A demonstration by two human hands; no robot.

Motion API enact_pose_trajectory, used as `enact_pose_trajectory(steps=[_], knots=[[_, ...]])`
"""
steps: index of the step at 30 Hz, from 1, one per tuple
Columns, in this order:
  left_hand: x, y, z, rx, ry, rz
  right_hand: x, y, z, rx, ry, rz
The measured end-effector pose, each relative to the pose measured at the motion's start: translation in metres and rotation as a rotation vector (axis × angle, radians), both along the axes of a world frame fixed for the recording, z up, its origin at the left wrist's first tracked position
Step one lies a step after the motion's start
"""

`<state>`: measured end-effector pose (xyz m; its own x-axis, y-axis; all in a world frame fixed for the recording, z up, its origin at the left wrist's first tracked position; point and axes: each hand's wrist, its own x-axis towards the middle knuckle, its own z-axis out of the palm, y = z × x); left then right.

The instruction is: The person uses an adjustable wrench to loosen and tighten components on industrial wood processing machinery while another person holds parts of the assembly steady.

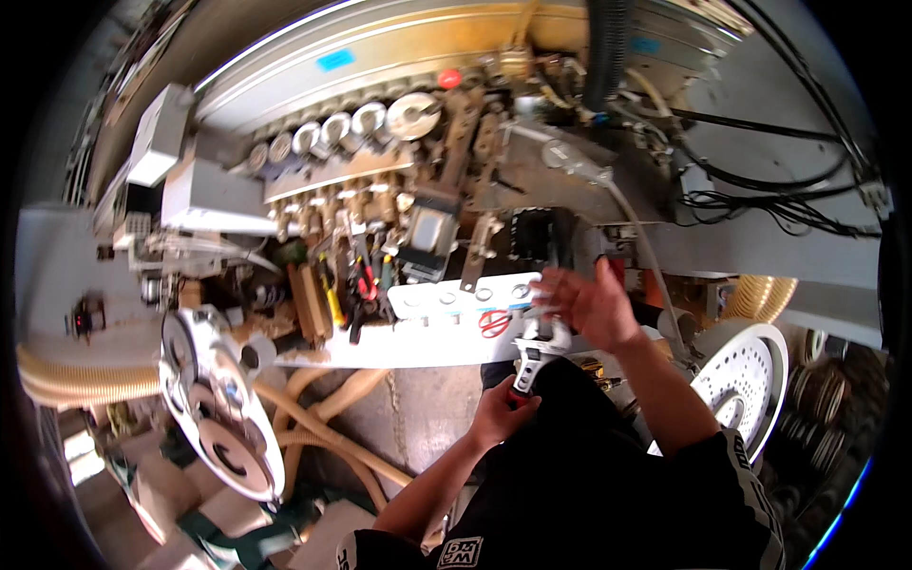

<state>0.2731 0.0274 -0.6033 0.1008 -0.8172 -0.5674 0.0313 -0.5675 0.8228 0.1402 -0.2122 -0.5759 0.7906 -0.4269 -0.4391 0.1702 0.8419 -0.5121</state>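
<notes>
My left hand point(501, 416) is closed around the red and black handle of an adjustable wrench point(532, 363). The wrench's silver head points away from me, close to the front edge of a white machine panel point(408, 344). Just right of the wrench head, my right hand point(600, 306) is raised with its fingers apart and nothing in it. Its fingertips come near the right end of a white bar with several round holes point(465, 296). Below that bar, a red round mark point(494, 324) shows on the panel. Whether the wrench head touches anything I cannot tell.
Hand tools, among them a yellow-handled one point(332, 302) and red-handled pliers point(366, 277), lie left of the bar. Farther back stand a row of round metal parts point(369, 120) and a flat metal plate. A perforated white disc point(746, 385), hoses point(318, 418) and black cables point(769, 180) flank the workspace.
</notes>
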Motion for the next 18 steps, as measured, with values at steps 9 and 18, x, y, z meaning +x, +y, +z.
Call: enact_pose_trajectory(steps=[9, 18], knots=[[-0.013, 0.069, -0.042, 0.259, 0.331, 0.400, -0.019, -0.055, 0.131, -0.580, -0.390, -0.458], [0.011, 0.087, -0.079, 0.423, 0.060, 0.807, -0.209, 0.105, -0.073, -1.036, 1.290, 0.992]])
